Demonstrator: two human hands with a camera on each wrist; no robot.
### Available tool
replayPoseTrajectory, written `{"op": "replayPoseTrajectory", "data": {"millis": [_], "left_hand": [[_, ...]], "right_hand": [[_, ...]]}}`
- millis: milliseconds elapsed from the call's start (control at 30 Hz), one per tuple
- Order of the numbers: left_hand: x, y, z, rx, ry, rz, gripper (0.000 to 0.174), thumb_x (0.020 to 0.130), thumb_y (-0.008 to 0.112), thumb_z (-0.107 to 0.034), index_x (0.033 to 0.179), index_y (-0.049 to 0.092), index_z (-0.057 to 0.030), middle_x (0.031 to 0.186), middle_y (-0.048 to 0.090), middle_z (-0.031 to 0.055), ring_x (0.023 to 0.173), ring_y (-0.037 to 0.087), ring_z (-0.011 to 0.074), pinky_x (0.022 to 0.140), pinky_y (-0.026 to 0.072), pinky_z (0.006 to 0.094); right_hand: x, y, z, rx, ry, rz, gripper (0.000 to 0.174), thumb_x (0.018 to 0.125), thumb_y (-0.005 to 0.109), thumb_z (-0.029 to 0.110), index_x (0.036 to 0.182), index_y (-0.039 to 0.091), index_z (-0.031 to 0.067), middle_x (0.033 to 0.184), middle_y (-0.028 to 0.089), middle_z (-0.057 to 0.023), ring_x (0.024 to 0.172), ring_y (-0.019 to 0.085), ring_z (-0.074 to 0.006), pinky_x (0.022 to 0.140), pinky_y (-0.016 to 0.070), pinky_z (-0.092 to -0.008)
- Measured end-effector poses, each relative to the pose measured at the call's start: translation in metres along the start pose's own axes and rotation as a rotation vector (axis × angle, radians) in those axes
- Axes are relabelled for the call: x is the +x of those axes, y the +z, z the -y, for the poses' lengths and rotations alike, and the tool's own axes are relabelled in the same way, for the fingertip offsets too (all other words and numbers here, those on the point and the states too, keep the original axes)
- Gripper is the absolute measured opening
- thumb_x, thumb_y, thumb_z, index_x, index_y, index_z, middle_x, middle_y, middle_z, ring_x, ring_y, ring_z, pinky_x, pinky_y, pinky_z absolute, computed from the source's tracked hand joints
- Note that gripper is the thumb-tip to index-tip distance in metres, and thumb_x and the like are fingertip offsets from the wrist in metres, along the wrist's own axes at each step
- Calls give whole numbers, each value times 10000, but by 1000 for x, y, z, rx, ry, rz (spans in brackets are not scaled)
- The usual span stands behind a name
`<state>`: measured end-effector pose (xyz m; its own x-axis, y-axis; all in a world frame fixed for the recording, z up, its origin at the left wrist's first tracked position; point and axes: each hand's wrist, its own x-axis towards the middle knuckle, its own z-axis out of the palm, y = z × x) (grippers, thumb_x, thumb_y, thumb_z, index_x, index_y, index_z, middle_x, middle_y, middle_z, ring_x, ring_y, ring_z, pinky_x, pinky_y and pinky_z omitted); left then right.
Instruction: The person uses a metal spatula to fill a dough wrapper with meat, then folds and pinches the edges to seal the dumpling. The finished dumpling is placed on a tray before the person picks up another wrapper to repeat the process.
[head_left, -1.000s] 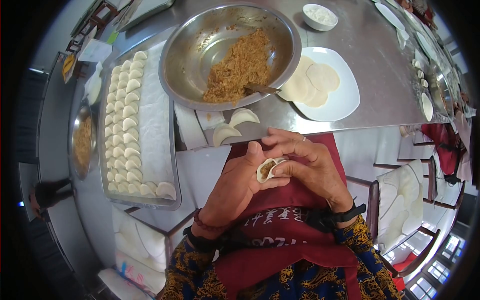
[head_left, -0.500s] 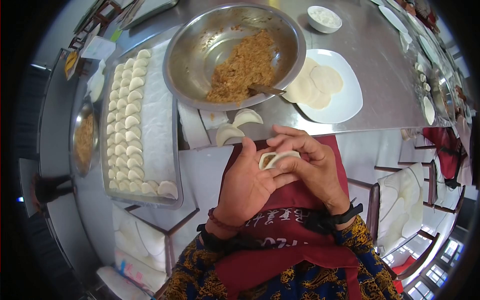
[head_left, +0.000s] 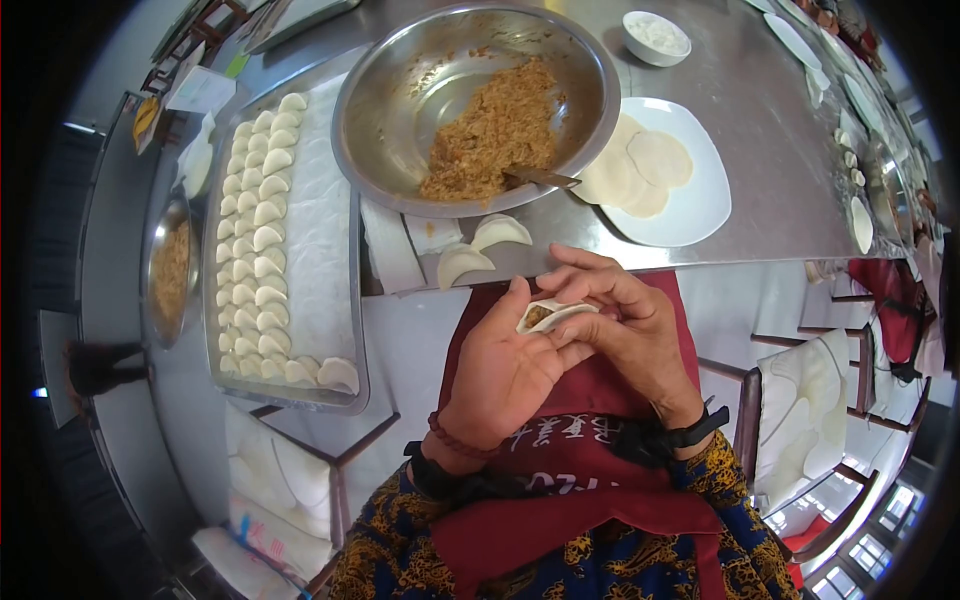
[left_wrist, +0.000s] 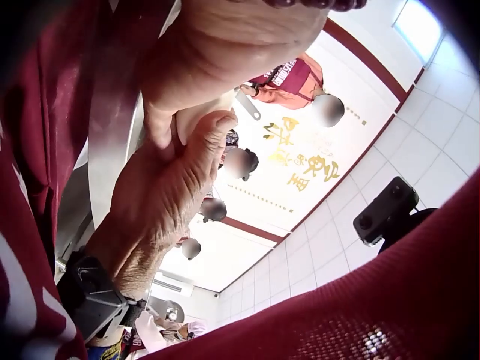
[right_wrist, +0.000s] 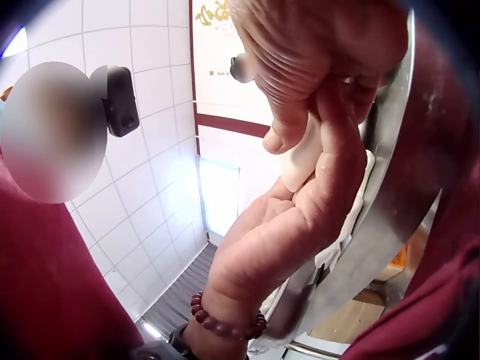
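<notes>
Both hands hold one partly folded dumpling in front of the apron, with brown filling showing at its left end. My left hand has its palm up, fingers curled under the dough and thumb raised beside it. The right hand pinches the dumpling's right part, thumb in front and fingers behind. In the left wrist view the right thumb presses the pale dough; in the right wrist view the dough sits between both hands' fingers. Two folded dumplings lie at the table edge.
A metal bowl holds filling and a utensil. Right of it, a white plate carries round wrappers. Rows of dumplings fill the left of a tray. A bowl of white powder stands behind; chairs flank the person.
The wrapper has turned and its opening has narrowed between the fingers. My left hand has shifted slightly right, its palm more in view; the right hand keeps its pinch.
</notes>
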<state>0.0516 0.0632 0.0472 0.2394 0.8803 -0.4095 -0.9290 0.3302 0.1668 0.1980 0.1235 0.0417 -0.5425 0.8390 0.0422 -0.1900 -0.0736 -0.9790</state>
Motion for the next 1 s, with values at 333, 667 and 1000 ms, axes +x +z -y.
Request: {"op": "replayPoseTrajectory", "data": {"millis": [333, 667, 1000], "left_hand": [[-6, 9, -2, 293, 76, -26, 423, 1068, 370, -280, 1343, 425, 36, 1341, 509, 196, 1273, 503, 300, 1094, 399, 489], [-5, 12, -3, 377, 100, 43, 551, 1068, 314, -419, 1367, 394, 38, 1358, 498, 187, 1267, 508, 306, 1073, 420, 499], [-9, 5, -1, 370, 113, 88, 454, 1057, 371, -283, 1372, 419, 40, 1375, 491, 202, 1294, 485, 357, 1077, 415, 520]], "right_hand": [[2, -7, -7, -279, -184, 42, 162, 800, 729, -21, 945, 674, 25, 1128, 694, -127, 1328, 484, -265, 993, 489, -367], [0, -3, 3, -174, 16, 64, 247, 835, 702, -12, 1079, 689, 28, 1220, 659, -126, 1349, 463, -254, 1037, 450, -359], [0, -8, -14, 138, -58, -53, 133, 893, 639, -43, 1012, 650, 13, 1203, 656, -171, 1319, 492, -284, 1038, 458, -366]]}}
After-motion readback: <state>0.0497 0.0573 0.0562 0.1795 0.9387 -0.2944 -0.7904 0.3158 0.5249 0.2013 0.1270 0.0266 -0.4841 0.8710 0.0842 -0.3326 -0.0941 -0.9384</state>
